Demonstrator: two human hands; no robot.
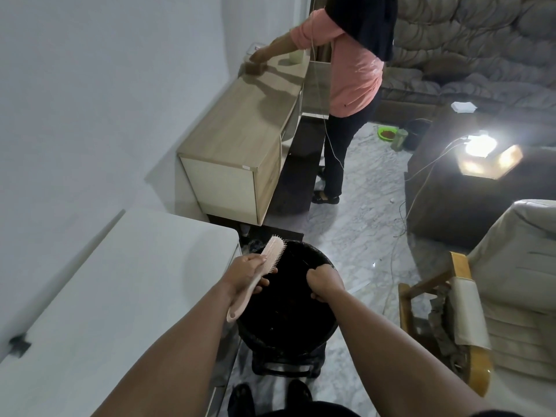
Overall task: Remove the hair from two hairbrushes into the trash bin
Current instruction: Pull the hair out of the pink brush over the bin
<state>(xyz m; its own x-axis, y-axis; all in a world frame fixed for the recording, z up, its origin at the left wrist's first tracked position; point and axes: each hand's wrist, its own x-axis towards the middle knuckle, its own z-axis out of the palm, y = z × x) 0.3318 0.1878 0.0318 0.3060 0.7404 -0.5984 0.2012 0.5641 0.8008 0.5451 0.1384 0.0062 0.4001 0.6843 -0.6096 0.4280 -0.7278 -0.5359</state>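
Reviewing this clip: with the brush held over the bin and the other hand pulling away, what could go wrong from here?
1. Hair pulled by the right hand near the trash bin rim could fall onto the floor.
2. The pink hairbrush, gripped by the left hand at the bin's left edge, may shed strands onto the white table.

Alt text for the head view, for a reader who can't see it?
Over a black bin, the left hand holds a pink hairbrush while the right hand is closed, seemingly pulling hair. A white table sits left; another person wipes a wooden cabinet behind.
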